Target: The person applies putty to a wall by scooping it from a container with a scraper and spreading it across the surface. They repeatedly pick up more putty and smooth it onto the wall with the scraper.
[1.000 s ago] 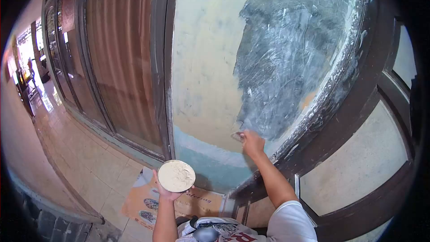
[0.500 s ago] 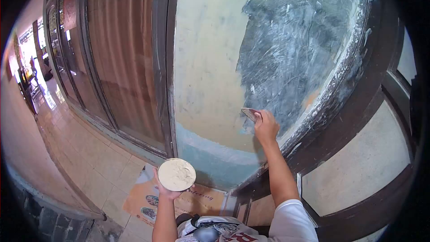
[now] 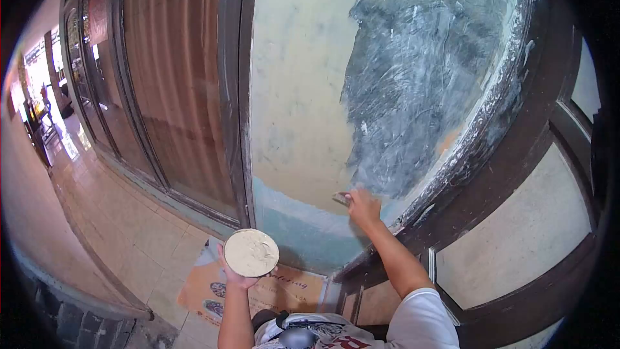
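A covered veranda outside a building undergoing repainting: a wall panel (image 3: pixel 303 90) is showing patchy grey filler, dark wooden door frames (image 3: pixel 236 90) are flanking it, and pale floor tiles (image 3: pixel 123 232) are stretching away.

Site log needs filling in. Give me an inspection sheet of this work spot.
Surface: wall panel, cream at left, grey scraped patch at right.
Job's things: round dish of cream paste; scraper against the wall.
Clutter: printed cardboard on the tiled floor.
Grip: left hand under the dish; right hand on the scraper.
Cables: nothing seen.
Surroundings: dark wooden frames, brown shutters, a corridor at left.
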`<state>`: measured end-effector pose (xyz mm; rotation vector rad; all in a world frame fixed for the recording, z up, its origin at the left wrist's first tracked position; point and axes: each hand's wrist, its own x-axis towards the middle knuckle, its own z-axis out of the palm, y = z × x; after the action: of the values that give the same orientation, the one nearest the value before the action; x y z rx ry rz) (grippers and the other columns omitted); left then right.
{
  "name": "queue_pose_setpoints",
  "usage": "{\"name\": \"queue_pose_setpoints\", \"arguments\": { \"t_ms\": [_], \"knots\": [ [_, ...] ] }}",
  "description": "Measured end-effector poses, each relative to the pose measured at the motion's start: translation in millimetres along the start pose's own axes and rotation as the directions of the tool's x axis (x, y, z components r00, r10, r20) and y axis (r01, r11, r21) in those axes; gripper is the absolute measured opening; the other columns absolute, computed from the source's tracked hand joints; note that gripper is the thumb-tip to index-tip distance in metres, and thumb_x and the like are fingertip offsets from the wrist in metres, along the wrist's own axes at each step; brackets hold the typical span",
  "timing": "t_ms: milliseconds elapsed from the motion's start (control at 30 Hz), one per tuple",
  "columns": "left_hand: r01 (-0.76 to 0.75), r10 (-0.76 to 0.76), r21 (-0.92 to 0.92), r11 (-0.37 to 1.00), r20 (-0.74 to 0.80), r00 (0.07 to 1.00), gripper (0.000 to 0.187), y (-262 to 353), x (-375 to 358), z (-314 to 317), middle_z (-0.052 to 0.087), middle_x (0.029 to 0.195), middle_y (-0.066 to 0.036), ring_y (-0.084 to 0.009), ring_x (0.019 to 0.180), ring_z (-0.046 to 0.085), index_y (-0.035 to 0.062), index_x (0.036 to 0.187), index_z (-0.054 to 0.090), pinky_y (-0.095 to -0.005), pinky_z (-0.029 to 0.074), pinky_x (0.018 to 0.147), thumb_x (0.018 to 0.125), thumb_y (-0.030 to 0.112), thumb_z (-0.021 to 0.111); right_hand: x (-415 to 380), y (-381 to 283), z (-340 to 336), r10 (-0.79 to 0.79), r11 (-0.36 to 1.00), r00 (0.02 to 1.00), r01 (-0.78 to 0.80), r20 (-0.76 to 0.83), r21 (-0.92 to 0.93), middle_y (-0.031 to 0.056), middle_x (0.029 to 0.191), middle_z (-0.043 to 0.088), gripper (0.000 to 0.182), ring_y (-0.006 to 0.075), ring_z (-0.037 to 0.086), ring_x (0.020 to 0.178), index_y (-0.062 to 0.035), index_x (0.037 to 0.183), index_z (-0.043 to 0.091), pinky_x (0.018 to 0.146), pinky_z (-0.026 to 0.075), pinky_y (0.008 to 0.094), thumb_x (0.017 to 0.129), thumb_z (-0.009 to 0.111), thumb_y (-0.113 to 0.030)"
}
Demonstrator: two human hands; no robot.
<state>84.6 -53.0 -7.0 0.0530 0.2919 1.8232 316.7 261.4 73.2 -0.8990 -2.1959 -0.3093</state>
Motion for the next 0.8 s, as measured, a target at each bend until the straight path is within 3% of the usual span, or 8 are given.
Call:
{"name": "queue_pose_setpoints", "arguments": {
  "t_ms": [100,233,367,433,567,633,700,800],
  "knots": [
    [-0.018,0.018,0.006,1.000,0.027,0.999,0.118,12.8,3.5,3.8,0.060,0.132,-0.029,-0.0551,0.094,0.066,0.0085,0.149,0.044,-0.0575,0.058,0.059,0.075,0.099,0.030,24.8,2.8,-4.0,0.007,0.997,1.000,-0.007,-0.001,-0.075,0.0079,0.088,0.065,0.007,0.0347,0.066,0.085,-0.0127,0.092,0.066,0.064,0.052,0.0495,0.094,0.064,-0.019],
    [0.027,-0.025,-0.011,1.000,0.139,0.990,0.119,13.8,0.4,-6.1,0.061,0.129,-0.031,-0.0568,0.093,0.065,0.0080,0.148,0.045,-0.0567,0.056,0.057,0.074,0.100,0.029,53.7,-5.5,-47.3,0.130,0.992,0.963,-0.125,-0.237,0.036,0.0078,0.090,0.066,0.010,0.0337,0.066,0.087,-0.0143,0.092,0.066,0.066,0.052,0.0494,0.092,0.067,-0.024],
    [0.057,-0.051,-0.022,0.998,0.190,0.980,0.118,9.2,-0.8,-6.0,0.061,0.128,-0.031,-0.0559,0.090,0.064,0.0077,0.148,0.046,-0.0585,0.056,0.065,0.075,0.100,0.029,1.3,-3.1,3.4,0.048,0.999,0.997,-0.047,0.055,-0.012,0.0074,0.093,0.065,0.008,0.0315,0.066,0.093,-0.0157,0.092,0.065,0.069,0.052,0.0537,0.095,0.063,-0.023],
    [-0.045,0.040,-0.046,0.998,-0.110,0.993,0.117,9.2,-7.9,24.2,0.060,0.131,-0.029,-0.0570,0.091,0.064,0.0092,0.148,0.046,-0.0593,0.056,0.064,0.076,0.099,0.029,24.0,4.1,6.2,0.047,0.999,0.995,-0.044,0.086,-0.031,0.0074,0.093,0.066,0.010,0.0312,0.066,0.095,-0.0156,0.094,0.066,0.070,0.051,0.0546,0.095,0.061,-0.024],
    [0.029,-0.019,-0.060,0.998,0.164,0.986,0.113,21.1,-4.6,0.4,0.056,0.138,-0.027,-0.0553,0.107,0.063,0.0121,0.149,0.045,-0.0678,0.058,0.070,0.077,0.098,0.028,69.6,-13.1,-58.0,0.149,0.988,0.965,-0.134,-0.217,0.081,0.0067,0.094,0.067,0.006,0.0300,0.066,0.096,-0.0161,0.096,0.067,0.070,0.052,0.0525,0.093,0.065,-0.021],
    [0.011,-0.007,-0.021,1.000,0.206,0.979,0.108,21.5,-2.7,-3.0,0.057,0.139,-0.025,-0.0548,0.107,0.063,0.0125,0.149,0.046,-0.0637,0.057,0.063,0.081,0.095,0.030,43.8,-12.4,-45.0,0.131,0.989,0.972,-0.115,-0.195,0.093,0.0065,0.095,0.066,0.006,0.0311,0.066,0.095,-0.0150,0.097,0.067,0.068,0.053,0.0512,0.093,0.066,-0.019],
    [-0.015,0.019,-0.103,0.995,0.038,0.999,0.108,19.2,-8.9,8.9,0.058,0.138,-0.025,-0.0545,0.103,0.065,0.0136,0.149,0.045,-0.0630,0.057,0.059,0.080,0.095,0.030,8.2,-10.6,-13.4,0.039,0.997,0.999,-0.039,0.007,0.064,0.0110,0.090,0.066,0.010,0.0390,0.064,0.086,-0.0093,0.094,0.064,0.069,0.051,0.0505,0.096,0.062,-0.019],
    [-0.025,0.024,0.003,1.000,0.052,0.998,0.107,19.6,-11.3,-2.4,0.058,0.139,-0.023,-0.0532,0.104,0.065,0.0155,0.149,0.046,-0.0637,0.057,0.058,0.080,0.096,0.029,8.5,-2.8,-8.3,0.069,0.996,0.991,-0.063,0.112,-0.062,0.0078,0.097,0.066,0.008,0.0354,0.065,0.093,-0.0121,0.099,0.066,0.070,0.052,0.0504,0.094,0.065,-0.018]
  ]
}}
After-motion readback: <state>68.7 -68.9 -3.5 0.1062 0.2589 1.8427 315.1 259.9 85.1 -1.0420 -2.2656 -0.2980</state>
